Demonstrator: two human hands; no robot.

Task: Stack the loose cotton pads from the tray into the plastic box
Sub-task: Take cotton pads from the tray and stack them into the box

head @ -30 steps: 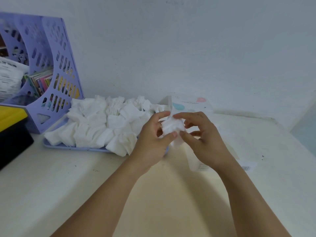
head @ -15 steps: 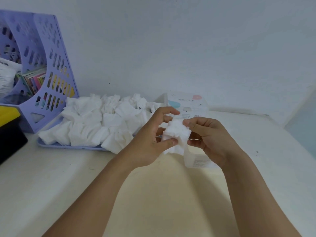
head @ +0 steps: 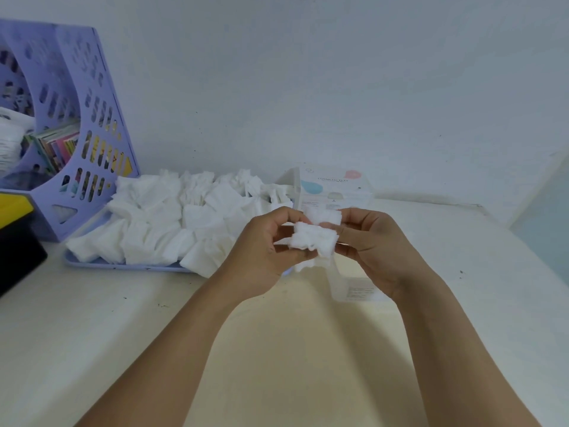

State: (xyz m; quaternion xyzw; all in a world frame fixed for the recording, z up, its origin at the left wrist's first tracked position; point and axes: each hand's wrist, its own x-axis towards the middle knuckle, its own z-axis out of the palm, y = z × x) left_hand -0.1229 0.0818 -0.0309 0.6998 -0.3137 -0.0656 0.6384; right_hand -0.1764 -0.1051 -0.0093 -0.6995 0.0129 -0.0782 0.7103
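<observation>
Head view, left hand [head: 264,254], right hand [head: 374,248] pinching cotton pads [head: 314,240]

fluffy cotton pads [head: 314,241]; clear plastic box [head: 357,291]

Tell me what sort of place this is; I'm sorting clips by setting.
Probably a home or office desk against a wall: a lilac file rack holding booklets, a white tabletop, and a tray of cotton pads.

Mostly hidden behind both hands: plastic box [head: 360,291]. Cut by the left edge: purple file rack [head: 70,143]. Box label print illegible.
</observation>
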